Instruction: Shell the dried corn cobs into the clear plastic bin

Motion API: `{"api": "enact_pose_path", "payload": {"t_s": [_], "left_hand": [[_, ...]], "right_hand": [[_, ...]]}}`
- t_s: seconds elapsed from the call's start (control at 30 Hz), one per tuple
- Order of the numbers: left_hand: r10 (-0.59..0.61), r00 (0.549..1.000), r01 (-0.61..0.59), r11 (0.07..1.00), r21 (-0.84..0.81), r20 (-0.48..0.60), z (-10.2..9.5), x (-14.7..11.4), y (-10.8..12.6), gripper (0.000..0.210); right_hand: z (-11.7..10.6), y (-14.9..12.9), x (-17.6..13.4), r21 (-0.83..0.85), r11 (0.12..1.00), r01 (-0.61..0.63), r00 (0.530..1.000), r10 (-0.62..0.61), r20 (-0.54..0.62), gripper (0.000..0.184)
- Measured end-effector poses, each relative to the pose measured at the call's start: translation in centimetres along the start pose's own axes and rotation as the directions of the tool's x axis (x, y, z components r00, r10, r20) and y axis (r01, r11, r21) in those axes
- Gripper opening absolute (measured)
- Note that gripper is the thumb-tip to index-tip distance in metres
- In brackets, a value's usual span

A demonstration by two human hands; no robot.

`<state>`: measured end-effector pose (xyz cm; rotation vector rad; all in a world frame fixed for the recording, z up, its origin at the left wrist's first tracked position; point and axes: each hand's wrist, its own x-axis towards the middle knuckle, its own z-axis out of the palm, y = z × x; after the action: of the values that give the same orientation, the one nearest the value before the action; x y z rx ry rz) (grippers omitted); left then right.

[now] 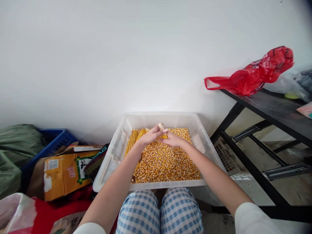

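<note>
Over the clear plastic tub (117, 148) of loose corn kernels (165, 164), our left hand (151, 136) and right hand (173, 139) both grip one half-stripped corn cob (162, 129). Two whole cobs (135, 139) lie at its left; cardboard box (65, 170) beside, one red bag (255, 73) on the black table (278, 110).

A plain white wall (122, 58) fills the back; a dark black-framed table (275, 107) stands right, over a dusty grey concrete floor (292, 188).
</note>
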<state>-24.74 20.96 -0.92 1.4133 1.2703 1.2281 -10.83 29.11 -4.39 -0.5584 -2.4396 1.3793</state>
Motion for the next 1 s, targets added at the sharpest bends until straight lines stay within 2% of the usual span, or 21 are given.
{"api": "enact_pose_path", "payload": {"t_s": [0.1, 0.2, 0.33, 0.43, 0.53, 0.6, 0.7, 0.8, 0.87, 1.0], "left_hand": [[0.012, 0.999, -0.013, 1.000, 0.007, 0.045, -0.3, -0.1, -0.1, 0.025], [0.007, 0.999, -0.008, 1.000, 0.016, 0.053, -0.5, -0.2, 0.0, 0.025], [-0.015, 0.994, 0.020, 0.999, -0.047, 0.104, -0.7, -0.2, 0.0, 0.030], [-0.051, 0.988, 0.074, 0.984, -0.161, 0.143, -0.8, -0.3, -0.2, 0.041], [-0.124, 0.987, 0.148, 0.956, -0.255, 0.106, -0.8, 0.0, -0.4, 0.052], [-0.151, 0.988, 0.152, 0.950, -0.273, 0.025, -0.7, 0.3, -0.7, 0.054], [-0.126, 0.988, 0.099, 0.959, -0.264, -0.087, -0.5, 1.0, -1.2, 0.050], [-0.088, 0.980, 0.028, 0.949, -0.313, -0.179, -0.4, 1.4, -1.7, 0.046], [-0.074, 0.969, -0.011, 0.940, -0.341, -0.235, -0.3, 1.6, -1.9, 0.046], [-0.073, 0.949, -0.020, 0.957, -0.289, -0.308, 0.0, 1.7, -2.5, 0.043]], "right_hand": [[0.2, -0.1, -0.4, 0.114, 0.989, -0.098, 0.992, 0.089, 0.084, 0.066], [0.2, -0.2, -0.6, 0.204, 0.965, -0.163, 0.975, 0.127, 0.180, 0.066], [-0.4, -0.3, -0.6, 0.325, 0.924, -0.204, 0.949, 0.106, 0.296, 0.049], [-1.1, -0.3, -0.6, 0.339, 0.914, -0.224, 0.924, 0.089, 0.371, 0.034], [-1.5, -0.3, -0.5, 0.308, 0.927, -0.214, 0.924, 0.091, 0.370, 0.044], [-1.5, -0.4, -0.5, 0.306, 0.924, -0.228, 0.934, 0.118, 0.338, 0.045], [-1.0, -0.5, -0.2, 0.353, 0.910, -0.218, 0.954, 0.124, 0.271, 0.041], [-0.4, -0.7, 0.4, 0.420, 0.899, -0.128, 0.992, 0.105, 0.076, 0.040], [0.1, -0.6, 0.7, 0.409, 0.908, -0.090, 0.989, 0.131, -0.072, 0.043], [1.0, 0.0, 1.1, 0.194, 0.980, -0.034, 0.955, 0.089, -0.282, 0.047]]}}
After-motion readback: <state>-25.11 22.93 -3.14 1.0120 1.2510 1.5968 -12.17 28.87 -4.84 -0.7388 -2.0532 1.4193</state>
